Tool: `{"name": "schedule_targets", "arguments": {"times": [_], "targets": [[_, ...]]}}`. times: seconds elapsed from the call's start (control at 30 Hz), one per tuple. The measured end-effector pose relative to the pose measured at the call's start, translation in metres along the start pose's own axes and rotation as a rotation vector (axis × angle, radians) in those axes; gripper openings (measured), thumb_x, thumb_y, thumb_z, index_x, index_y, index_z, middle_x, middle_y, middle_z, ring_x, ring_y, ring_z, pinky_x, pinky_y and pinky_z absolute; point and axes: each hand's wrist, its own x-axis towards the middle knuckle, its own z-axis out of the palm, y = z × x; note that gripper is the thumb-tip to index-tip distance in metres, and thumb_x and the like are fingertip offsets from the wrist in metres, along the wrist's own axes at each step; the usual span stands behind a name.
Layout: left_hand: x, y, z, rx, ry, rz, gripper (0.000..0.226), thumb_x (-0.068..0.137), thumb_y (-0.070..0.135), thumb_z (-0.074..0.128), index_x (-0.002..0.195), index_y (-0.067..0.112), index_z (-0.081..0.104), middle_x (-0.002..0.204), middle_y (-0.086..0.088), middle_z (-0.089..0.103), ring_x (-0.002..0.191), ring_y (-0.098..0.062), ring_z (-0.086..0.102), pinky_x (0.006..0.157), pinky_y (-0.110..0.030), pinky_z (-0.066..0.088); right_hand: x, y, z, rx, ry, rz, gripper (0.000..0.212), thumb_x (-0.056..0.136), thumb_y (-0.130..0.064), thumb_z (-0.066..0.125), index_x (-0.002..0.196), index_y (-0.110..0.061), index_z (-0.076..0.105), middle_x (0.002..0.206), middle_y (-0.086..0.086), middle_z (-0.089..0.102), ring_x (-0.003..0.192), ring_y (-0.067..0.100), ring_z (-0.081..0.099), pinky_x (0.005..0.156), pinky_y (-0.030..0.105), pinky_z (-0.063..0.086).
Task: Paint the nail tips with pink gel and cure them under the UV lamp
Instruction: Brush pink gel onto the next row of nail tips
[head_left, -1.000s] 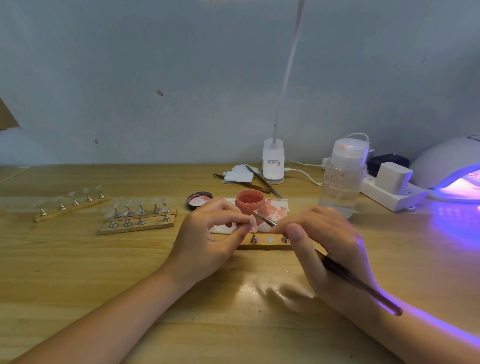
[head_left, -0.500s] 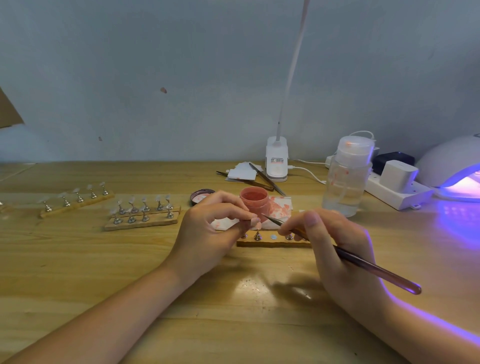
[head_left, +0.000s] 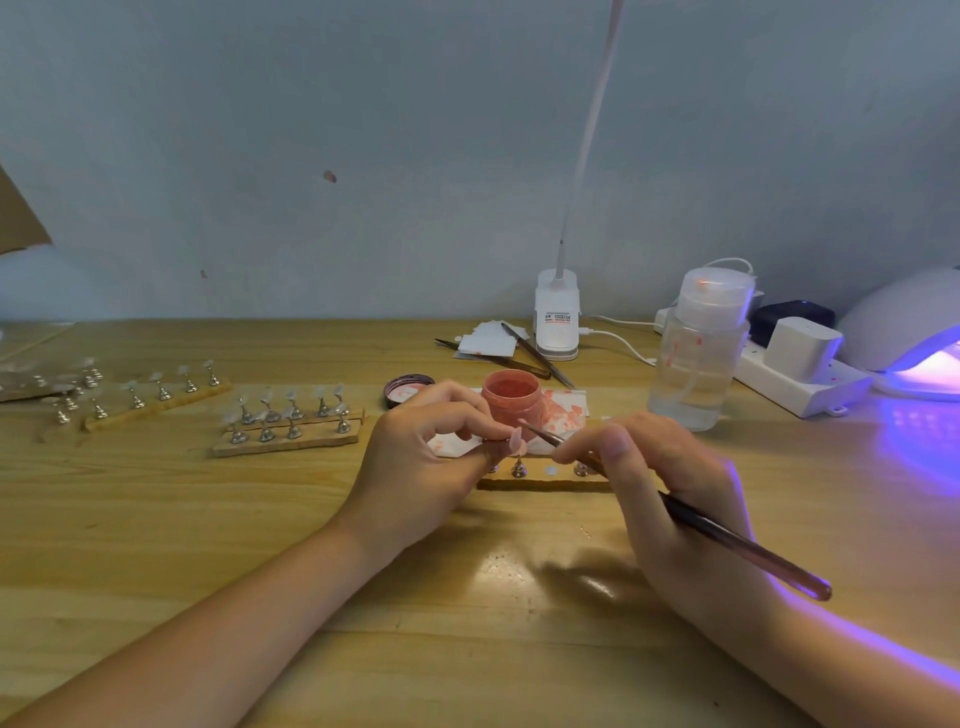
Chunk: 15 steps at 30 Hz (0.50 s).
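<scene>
Nail tip (head_left: 515, 440), pale pink, sits pinched between thumb and forefinger of the left hand (head_left: 423, 457), held just above the near wooden strip (head_left: 540, 480) at mid-desk. The right hand (head_left: 670, 493) grips a brush (head_left: 737, 551) pen-style, its fingers curled round the shaft; the brush's point lies at the tip's upper edge, though whether bristles touch it is too small to tell. The open pink gel jar (head_left: 511, 395) stands just behind the hands, on a stained white paper (head_left: 563, 410), with its lid (head_left: 408, 389) beside it to the left.

Bare desk (head_left: 156, 519) lies in front of and between the forearms. To the left, two more strips of stands (head_left: 288, 423) and (head_left: 156, 397) lie well apart from the hands; further stands at the far left are blurred. Right of the jar stands a clear pump bottle (head_left: 698, 353), then a power strip (head_left: 802, 374). The UV lamp (head_left: 906, 332), lit violet, is cut off by the right frame edge. The left hand hides the near strip's left end, the right hand its right end. A clip lamp (head_left: 557, 322) stands at the wall, its neck running out of the top of view.
</scene>
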Motion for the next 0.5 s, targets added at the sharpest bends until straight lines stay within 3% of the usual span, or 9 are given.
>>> {"name": "schedule_targets", "arguments": {"times": [0.17, 0.3, 0.43, 0.5], "targets": [[-0.0001, -0.0009, -0.0003, 0.019, -0.002, -0.01, 0.009, 0.07, 0.007, 0.075, 0.073, 0.014, 0.071, 0.075, 0.007, 0.058, 0.075, -0.004, 0.053, 0.068, -0.009, 0.04, -0.001, 0.0008, 0.0002, 0.052, -0.026, -0.02, 0.058, 0.097, -0.043, 0.03, 0.068, -0.012, 0.069, 0.067, -0.01, 0.065, 0.068, 0.004, 0.059, 0.067, 0.037, 0.045], [0.0006, -0.0001, -0.0003, 0.025, 0.008, 0.004, 0.009, 0.07, 0.009, 0.074, 0.074, 0.016, 0.07, 0.075, 0.008, 0.058, 0.075, -0.007, 0.053, 0.067, -0.009, 0.04, 0.0001, 0.001, 0.0001, 0.029, -0.006, 0.034, 0.042, 0.093, -0.035, 0.038, 0.075, -0.014, 0.07, 0.073, -0.01, 0.066, 0.073, 0.007, 0.061, 0.067, 0.042, 0.048], [0.0001, -0.0002, -0.0008, 0.028, 0.002, -0.005, 0.014, 0.07, 0.005, 0.075, 0.075, 0.017, 0.07, 0.075, 0.01, 0.058, 0.075, -0.005, 0.053, 0.068, -0.009, 0.041, -0.0008, -0.0003, -0.0002, 0.066, -0.054, -0.003, 0.055, 0.097, -0.042, 0.032, 0.068, -0.013, 0.069, 0.066, -0.013, 0.064, 0.069, -0.002, 0.057, 0.068, 0.03, 0.044], [0.0003, 0.0001, -0.0009, 0.023, 0.005, -0.01, 0.013, 0.07, 0.007, 0.074, 0.075, 0.018, 0.07, 0.075, 0.011, 0.058, 0.075, -0.005, 0.053, 0.068, -0.009, 0.041, -0.0009, -0.0012, -0.0006, 0.089, -0.029, 0.0, 0.055, 0.097, -0.041, 0.032, 0.069, -0.012, 0.069, 0.068, -0.01, 0.064, 0.07, 0.002, 0.059, 0.068, 0.033, 0.045]]}}
